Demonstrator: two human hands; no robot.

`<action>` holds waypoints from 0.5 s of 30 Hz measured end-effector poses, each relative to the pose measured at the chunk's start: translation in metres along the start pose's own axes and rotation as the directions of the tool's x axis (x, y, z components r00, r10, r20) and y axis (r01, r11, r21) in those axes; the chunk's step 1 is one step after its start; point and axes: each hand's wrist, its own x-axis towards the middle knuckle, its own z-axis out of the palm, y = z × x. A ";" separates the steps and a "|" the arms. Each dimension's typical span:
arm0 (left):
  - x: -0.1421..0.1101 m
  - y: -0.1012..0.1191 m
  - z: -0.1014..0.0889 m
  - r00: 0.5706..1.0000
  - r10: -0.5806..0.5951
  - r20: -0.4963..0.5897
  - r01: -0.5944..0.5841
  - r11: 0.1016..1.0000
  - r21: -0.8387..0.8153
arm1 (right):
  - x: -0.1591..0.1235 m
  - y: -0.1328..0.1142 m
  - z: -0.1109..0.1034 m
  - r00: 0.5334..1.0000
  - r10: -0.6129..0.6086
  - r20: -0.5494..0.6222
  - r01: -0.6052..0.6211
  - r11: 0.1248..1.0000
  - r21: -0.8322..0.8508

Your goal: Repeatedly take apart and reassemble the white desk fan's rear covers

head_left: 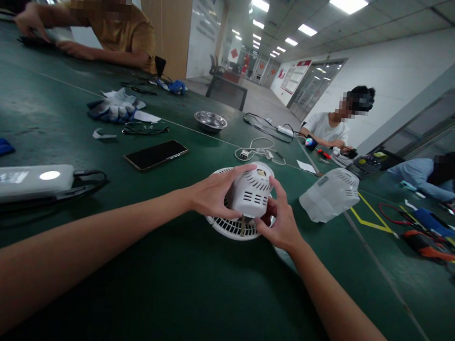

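Note:
A small white fan lies face down on the green table, its round grille (230, 227) flat on the surface. Above the grille rises the fan's white motor housing (252, 193), ribbed with vent slots. My left hand (213, 193) wraps around the housing's left side, thumb over the top edge. My right hand (281, 220) pinches the housing's lower right side with the fingers curled against it. Both hands are closed on the housing.
A translucent white plastic cover (330, 194) lies just right of the fan. A black phone (155, 154), a white power strip (19, 181), a steel bowl (210, 121), gloves (115, 107) and a white cable (259, 151) lie on the table. Three other people sit at the far edges.

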 end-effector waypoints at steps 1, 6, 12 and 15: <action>0.000 0.000 0.000 1.000 0.006 -0.006 -0.006 1.000 0.014 | 0.000 0.000 0.000 1.000 0.000 0.000 0.000 1.000 0.007; -0.002 0.001 -0.002 1.000 0.000 -0.013 0.001 1.000 0.031 | 0.002 0.000 0.001 1.000 0.009 -0.009 -0.009 1.000 -0.006; -0.002 -0.010 -0.004 1.000 0.015 -0.002 -0.015 1.000 0.017 | 0.001 -0.001 0.002 1.000 0.011 -0.016 -0.012 0.999 -0.034; -0.002 -0.017 -0.005 0.999 0.039 0.024 -0.039 0.999 0.009 | 0.001 -0.001 0.001 1.000 0.012 -0.007 -0.012 1.000 -0.020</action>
